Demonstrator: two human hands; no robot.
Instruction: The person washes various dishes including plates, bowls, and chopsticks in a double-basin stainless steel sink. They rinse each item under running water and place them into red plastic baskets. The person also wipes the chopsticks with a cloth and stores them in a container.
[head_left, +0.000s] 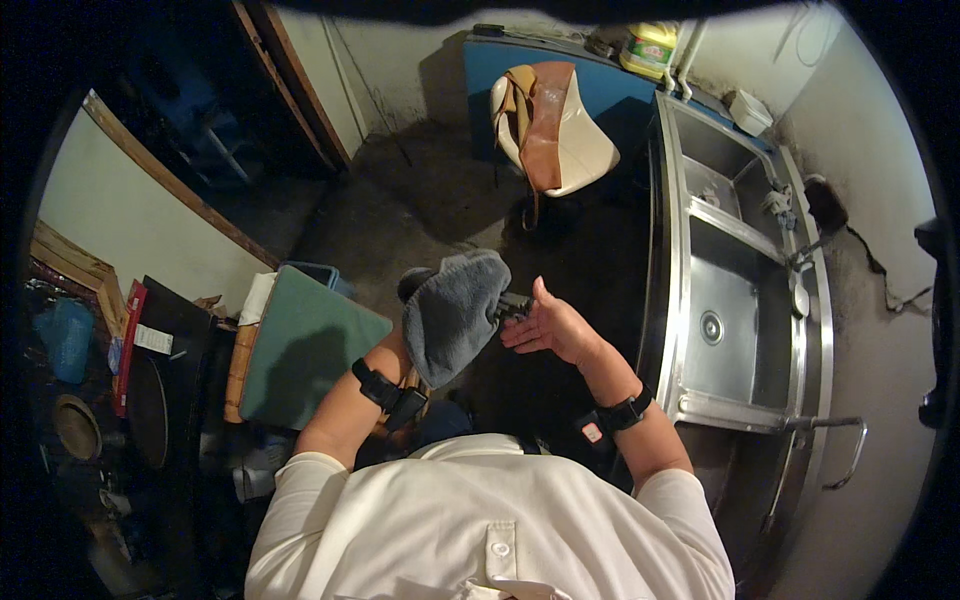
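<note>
A grey cloth (455, 315) is bunched over my left hand (397, 345), hiding its fingers; the cloth is held up in front of my chest. Several thin metallic-looking ends (514, 304) stick out at its right side, too blurred to name. Light wooden handles or sticks (420, 381) show beneath its lower edge, and a dark rounded thing (414, 283) shows behind its upper left. My right hand (546, 328) is spread beside the metallic ends, thumb up; whether its fingertips touch them I cannot tell. Black bands circle both wrists.
A stainless steel double sink (739, 322) runs along the right wall. Ahead stands a cream chair (589, 142) with a brown leather-like piece (545, 124) over it. At left are a green flat-topped surface (315, 352) and a dark shelf area with a blue plastic bag (71, 337).
</note>
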